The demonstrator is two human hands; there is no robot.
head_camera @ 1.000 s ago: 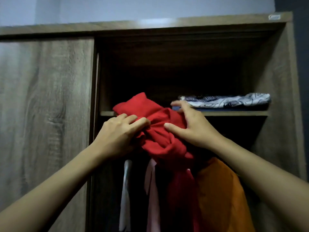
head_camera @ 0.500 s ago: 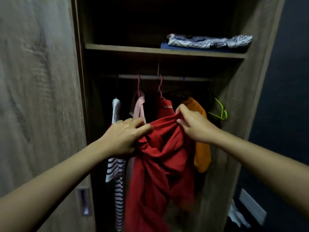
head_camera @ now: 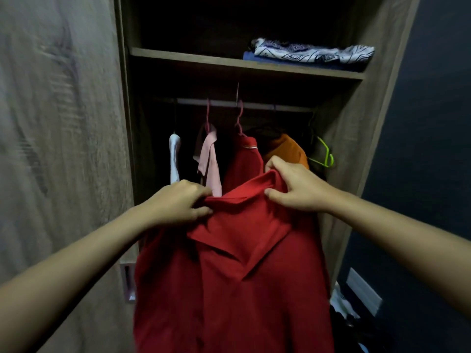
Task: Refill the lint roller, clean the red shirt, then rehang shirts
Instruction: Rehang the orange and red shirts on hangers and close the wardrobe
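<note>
A red collared shirt (head_camera: pixel 237 284) hangs spread out in front of me, held up by its collar before the open wardrobe. My left hand (head_camera: pixel 178 203) pinches the collar's left end. My right hand (head_camera: pixel 295 188) grips the collar's right end, a little higher. Behind it another red shirt (head_camera: pixel 246 159) hangs on a pink hanger (head_camera: pixel 239 118) from the rail (head_camera: pixel 254 105). No lint roller is in view.
On the rail also hang a white garment (head_camera: pixel 174 159), a pink one (head_camera: pixel 210 164) and an orange one (head_camera: pixel 290 149), with a bare green hanger (head_camera: pixel 325 155) at the right. Folded patterned cloth (head_camera: pixel 311 53) lies on the shelf (head_camera: pixel 193 58). The wooden sliding door (head_camera: pixel 58 149) stands at the left.
The bunched red shirt came down from shelf height and now hangs unfolded from its collar. My hands moved apart along the collar. My view dropped toward the rail.
</note>
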